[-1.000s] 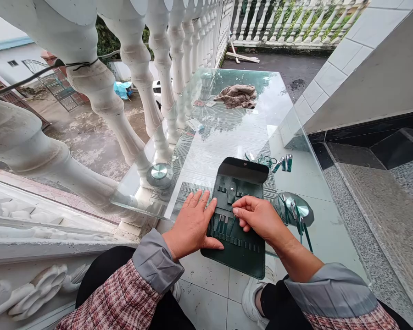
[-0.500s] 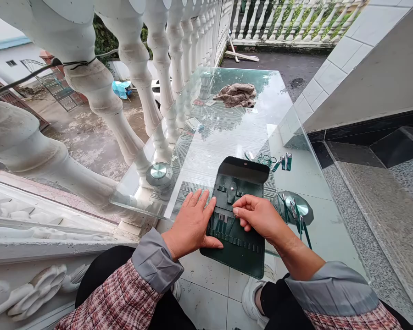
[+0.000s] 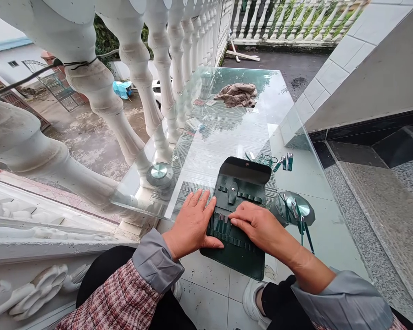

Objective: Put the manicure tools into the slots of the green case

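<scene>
An unfolded dark green manicure case (image 3: 236,262) lies at the near edge of the glass table (image 3: 237,133), its lower part reaching past the edge. My left hand (image 3: 192,222) rests flat on the case's left side, fingers spread. Several slim metal tools (image 3: 221,223) stand in the elastic loops beside it. Over the row of loops, my right hand (image 3: 256,224) is closed in a pinch on a thin manicure tool, mostly hidden by the fingers. Higher up, the case has a snap strap (image 3: 232,195) and more loops.
Beyond the case lie small scissors (image 3: 269,159) and nail clippers (image 3: 289,162). More slim tools (image 3: 301,220) lie on the glass to the right. A brown cloth (image 3: 237,95) and a small box (image 3: 195,124) are farther back. White balusters (image 3: 134,68) line the left.
My right hand has shifted slightly down and left, with its wrist turned, bringing its fingertips nearer the loops. The upper right loops now show. My left hand stays in place.
</scene>
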{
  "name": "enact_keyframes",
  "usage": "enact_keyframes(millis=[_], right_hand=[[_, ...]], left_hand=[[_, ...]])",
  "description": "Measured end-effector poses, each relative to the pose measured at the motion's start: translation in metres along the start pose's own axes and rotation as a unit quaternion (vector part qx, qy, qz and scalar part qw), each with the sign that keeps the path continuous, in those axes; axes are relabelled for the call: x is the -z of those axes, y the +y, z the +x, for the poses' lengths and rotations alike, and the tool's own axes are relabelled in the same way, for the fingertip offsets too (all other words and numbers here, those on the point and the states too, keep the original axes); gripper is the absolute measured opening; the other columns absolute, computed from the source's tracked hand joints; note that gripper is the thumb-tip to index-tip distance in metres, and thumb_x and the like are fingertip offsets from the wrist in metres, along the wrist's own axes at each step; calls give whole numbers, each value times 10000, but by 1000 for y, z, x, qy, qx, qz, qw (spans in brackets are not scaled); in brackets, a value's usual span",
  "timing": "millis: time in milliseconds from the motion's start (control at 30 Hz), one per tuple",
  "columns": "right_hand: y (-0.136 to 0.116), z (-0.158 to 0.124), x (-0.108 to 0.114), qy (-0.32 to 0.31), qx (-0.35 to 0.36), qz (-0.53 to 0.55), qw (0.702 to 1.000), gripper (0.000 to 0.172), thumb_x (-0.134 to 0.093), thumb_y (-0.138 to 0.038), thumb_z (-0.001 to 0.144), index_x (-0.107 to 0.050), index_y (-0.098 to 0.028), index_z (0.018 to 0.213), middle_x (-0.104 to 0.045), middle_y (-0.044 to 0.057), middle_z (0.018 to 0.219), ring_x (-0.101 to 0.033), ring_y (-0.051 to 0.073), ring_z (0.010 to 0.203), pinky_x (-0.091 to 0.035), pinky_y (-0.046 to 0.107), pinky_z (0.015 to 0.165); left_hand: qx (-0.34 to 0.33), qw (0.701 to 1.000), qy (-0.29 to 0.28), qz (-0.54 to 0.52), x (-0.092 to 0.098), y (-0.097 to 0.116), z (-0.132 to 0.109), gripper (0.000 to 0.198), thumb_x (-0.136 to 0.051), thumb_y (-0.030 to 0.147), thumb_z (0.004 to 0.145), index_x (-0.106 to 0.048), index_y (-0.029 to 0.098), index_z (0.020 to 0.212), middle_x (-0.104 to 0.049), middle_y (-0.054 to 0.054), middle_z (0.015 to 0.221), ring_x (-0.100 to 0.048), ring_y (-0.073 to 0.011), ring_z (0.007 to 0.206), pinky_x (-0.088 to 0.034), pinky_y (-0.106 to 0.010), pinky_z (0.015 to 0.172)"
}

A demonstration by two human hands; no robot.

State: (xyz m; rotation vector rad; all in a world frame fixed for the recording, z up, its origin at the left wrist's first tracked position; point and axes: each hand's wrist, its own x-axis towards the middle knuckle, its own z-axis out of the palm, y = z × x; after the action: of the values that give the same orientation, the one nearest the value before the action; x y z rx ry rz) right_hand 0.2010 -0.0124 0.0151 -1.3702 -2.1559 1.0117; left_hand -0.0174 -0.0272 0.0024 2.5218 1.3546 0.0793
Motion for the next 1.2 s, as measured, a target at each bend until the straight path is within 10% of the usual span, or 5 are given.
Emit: enact_keyframes(millis=[567,767,867,1000,1200], right_hand=[[12,-20,5,42,28,1,999,269,-457,-188,914,-693,-218,1038,-668,75,972,-645,191,906,-528,338,822],[4,-27,5,81,25,-4,996,206,-479,-229,909,-682,-238,945,-683,56,890,-654,217,842,-521,349,778],[12,-30,29,189,-49,-1,981,183,-537,-307,875,-689,-249,960,-702,56,911,-661,226,844,-516,357,813],[48,-36,75,343,-227,55,910,365,-628,-452,754,-663,-196,1012,-678,61,825,-604,185,647,-498,322,605],[76,-38,93,315,-285,4,905,288,-610,-438,693,-676,-202,845,-679,46,747,-583,183,645,-449,311,605]], left_hand=[[-15,999,41,-26,-2,-3,-2,1205,-755,751,594,-326,78,1496,-298,-293,1536,-262,-464,1435,-296,-637,1128],[-226,955,192,-18,0,10,-6,797,-535,704,857,-497,91,1364,-501,-220,1432,-340,-343,1433,-317,-545,1174],[-382,903,187,59,-5,21,-9,512,-446,536,990,-635,107,1197,-617,-146,1328,-483,-288,1344,-358,-474,1175],[-417,886,168,118,-13,31,-11,305,-446,206,990,-673,83,1153,-666,-127,1256,-614,-245,1186,-480,-393,1085],[-381,897,201,99,-17,36,-8,311,-426,148,977,-676,63,1143,-675,-138,1233,-634,-241,1149,-528,-367,1022]])
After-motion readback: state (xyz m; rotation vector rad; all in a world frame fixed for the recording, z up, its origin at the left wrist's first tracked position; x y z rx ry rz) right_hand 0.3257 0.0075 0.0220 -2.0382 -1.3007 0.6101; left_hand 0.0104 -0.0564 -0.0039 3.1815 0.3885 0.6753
